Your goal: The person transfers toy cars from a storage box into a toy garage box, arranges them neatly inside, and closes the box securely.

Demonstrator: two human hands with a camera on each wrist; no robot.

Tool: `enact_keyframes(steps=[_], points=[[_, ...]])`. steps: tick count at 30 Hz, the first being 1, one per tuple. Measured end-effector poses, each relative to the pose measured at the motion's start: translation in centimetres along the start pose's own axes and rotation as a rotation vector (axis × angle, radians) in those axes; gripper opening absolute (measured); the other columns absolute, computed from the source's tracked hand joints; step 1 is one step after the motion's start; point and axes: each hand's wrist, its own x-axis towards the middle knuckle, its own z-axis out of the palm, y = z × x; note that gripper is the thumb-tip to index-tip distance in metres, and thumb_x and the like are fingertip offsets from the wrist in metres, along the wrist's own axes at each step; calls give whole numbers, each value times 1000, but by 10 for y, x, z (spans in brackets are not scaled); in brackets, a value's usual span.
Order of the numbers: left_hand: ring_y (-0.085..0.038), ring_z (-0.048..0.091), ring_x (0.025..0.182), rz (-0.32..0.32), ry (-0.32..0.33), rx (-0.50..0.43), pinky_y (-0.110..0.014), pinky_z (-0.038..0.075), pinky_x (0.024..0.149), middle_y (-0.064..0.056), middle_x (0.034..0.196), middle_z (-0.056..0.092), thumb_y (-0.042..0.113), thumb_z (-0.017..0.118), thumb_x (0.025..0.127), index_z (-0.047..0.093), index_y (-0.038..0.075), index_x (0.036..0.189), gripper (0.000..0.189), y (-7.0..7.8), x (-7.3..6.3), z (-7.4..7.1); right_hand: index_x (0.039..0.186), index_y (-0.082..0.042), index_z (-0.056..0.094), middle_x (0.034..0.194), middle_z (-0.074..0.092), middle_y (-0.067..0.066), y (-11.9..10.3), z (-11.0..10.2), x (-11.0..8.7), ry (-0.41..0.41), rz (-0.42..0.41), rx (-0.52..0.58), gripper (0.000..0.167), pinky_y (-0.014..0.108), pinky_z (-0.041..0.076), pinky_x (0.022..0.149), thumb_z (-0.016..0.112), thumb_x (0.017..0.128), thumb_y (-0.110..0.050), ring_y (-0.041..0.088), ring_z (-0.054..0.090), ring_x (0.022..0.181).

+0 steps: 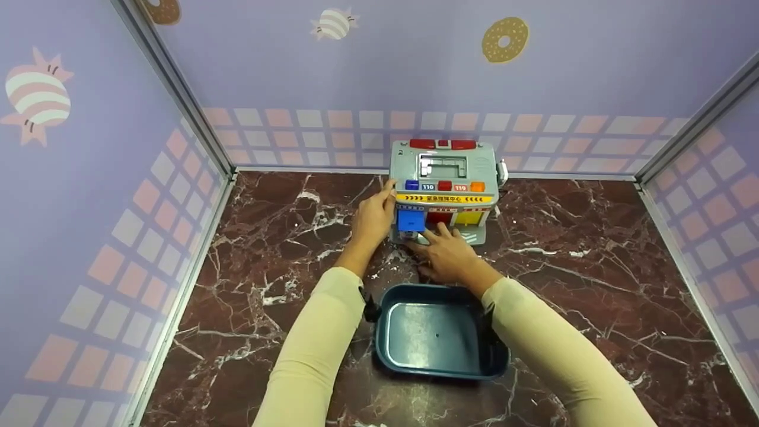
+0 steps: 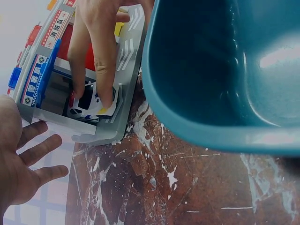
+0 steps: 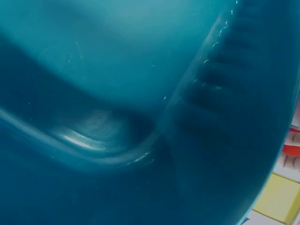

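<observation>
A grey toy rescue station [image 1: 445,172] with a red, a yellow and a raised blue door [image 1: 411,220] stands against the back wall. My right hand [image 1: 447,255] reaches to its front and pinches a small white toy car [image 2: 91,104] with dark windows. The car sits at the opening under the blue door, its rear toward the inside. My left hand [image 1: 373,219] lies along the station's left side, several fingers extended in the left wrist view. In the right wrist view, only some fingertips show at the right edge.
A dark teal plastic basin [image 1: 442,375] stands in front of the station, under my forearms, and fills most of the right wrist view. The marbled brown tabletop [image 1: 569,308] is bounded by patterned lilac walls on the left, back and right.
</observation>
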Motion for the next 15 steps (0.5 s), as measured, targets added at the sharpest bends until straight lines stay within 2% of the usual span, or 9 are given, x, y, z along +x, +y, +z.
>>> enact_keyframes(steps=[4,6,10,15], points=[[-41,77,99,-2,1,-11,-61,60,83,-17,135,78,40,50,119,63,30,159,43,-1,0,0,169,-31,47,170,48,17,1,1,1,-26,18,33,72,74,51,111,71,104,-50,55,48,146],[-41,77,99,-4,3,-16,-61,60,84,-17,135,78,39,51,119,63,30,158,43,-1,0,1,170,-31,46,174,44,17,2,1,3,-45,33,48,73,77,48,115,71,104,-52,58,44,152],[-43,79,113,-17,2,-9,-62,61,90,-16,136,78,40,51,118,68,26,154,42,0,1,1,171,-34,43,177,41,15,3,1,6,-69,48,58,75,78,43,119,70,104,-56,58,39,156],[-43,77,120,-21,-5,3,-62,61,92,-13,144,74,42,50,119,63,31,158,43,1,1,0,171,-33,42,178,40,15,2,2,8,-74,59,56,76,79,40,120,66,104,-60,58,36,160]])
